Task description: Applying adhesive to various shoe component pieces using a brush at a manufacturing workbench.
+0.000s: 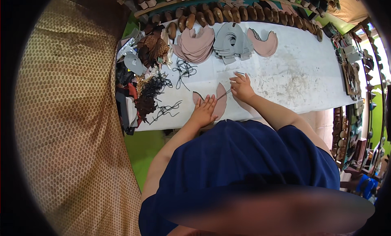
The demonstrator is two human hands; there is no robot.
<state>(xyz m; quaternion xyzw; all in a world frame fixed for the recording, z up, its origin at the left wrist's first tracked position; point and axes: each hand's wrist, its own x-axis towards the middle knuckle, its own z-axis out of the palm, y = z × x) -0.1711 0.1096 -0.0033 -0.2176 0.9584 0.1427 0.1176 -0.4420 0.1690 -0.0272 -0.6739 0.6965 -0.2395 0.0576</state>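
Note:
A pink U-shaped cut piece (220, 105), which looks like a shoe upper, lies near the table's front edge. My left hand (205, 110) rests flat on it with the fingers stretched out, covering its middle. The piece's left arm (197, 97) shows a dark edge. Over the right arm runs a thin dark cord (224, 95), slanting up to my right hand (242, 88). Thumb and finger of that hand seem pinched on the cord's end, just right of the piece; the other fingers are partly raised.
Stacked pink pieces (194, 46), grey pieces (232, 42) and another pink stack (264, 44) lie farther back, before a row of brown shoe lasts (218, 15). Loose black cords (184, 71) and a scrap heap (152, 91) are left. A patterned curtain (73, 114) hangs far left.

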